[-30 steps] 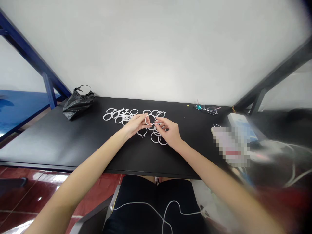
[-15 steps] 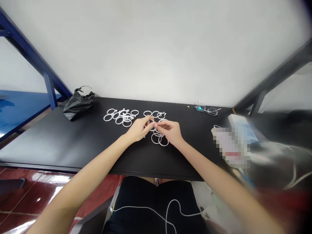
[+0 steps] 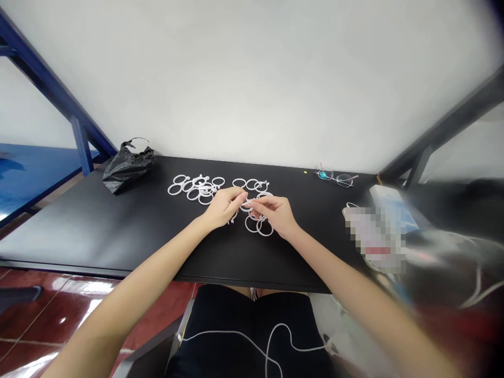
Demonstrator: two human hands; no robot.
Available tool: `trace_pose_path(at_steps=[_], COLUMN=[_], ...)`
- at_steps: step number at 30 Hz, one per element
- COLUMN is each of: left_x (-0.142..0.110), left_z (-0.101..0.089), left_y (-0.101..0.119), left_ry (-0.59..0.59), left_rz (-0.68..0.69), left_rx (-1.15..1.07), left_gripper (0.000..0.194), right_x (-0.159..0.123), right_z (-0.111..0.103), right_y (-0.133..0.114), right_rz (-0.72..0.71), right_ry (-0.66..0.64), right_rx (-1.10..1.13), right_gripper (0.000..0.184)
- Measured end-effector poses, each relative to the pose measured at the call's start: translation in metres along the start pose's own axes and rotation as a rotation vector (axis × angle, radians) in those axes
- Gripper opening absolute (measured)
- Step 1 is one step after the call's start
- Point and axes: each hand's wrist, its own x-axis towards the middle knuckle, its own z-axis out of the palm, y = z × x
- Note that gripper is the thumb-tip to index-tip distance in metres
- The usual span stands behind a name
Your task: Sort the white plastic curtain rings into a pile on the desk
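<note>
The left hand (image 3: 223,208) and right hand (image 3: 277,212), both pinching a mostly hidden white ring (image 3: 248,200), should press gently and evenly.

Black worktop (image 3: 129,236), glossy nr its L end. Black plastic bag (image 3: 128,170) by the back L corner; white rings (image 3: 205,190) heaped L of ctr toward the back edge, more abt mid (some overlapping). Glasses (image 3: 345,180) nr back edge, R side; white box (image 3: 380,197) nr R end.
</note>
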Motion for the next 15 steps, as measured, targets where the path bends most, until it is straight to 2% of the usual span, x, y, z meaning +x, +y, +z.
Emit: trace_pose_path(at_steps=[6,9,15], left_x=[-0.001,0.001,0.006], left_z=[-0.001,-0.012,-0.049], left_y=[-0.001,-0.004,-0.03], left_ry=[-0.005,0.028,0.368], left_rz=[0.04,0.035,-0.136], left_rx=[0.043,0.188,0.612], left_gripper=[0.046,0.043,0.048], right_x=[-0.001,0.001,0.008], right_z=[0.003,0.001,-0.01], right_y=[-0.002,-0.002,-0.006], right_rz=[0.02,0.034,0.029], right_ry=[0.008,0.058,0.217], right_rx=[0.027,0.036,0.036], right_gripper=[0.023,0.026,0.035])
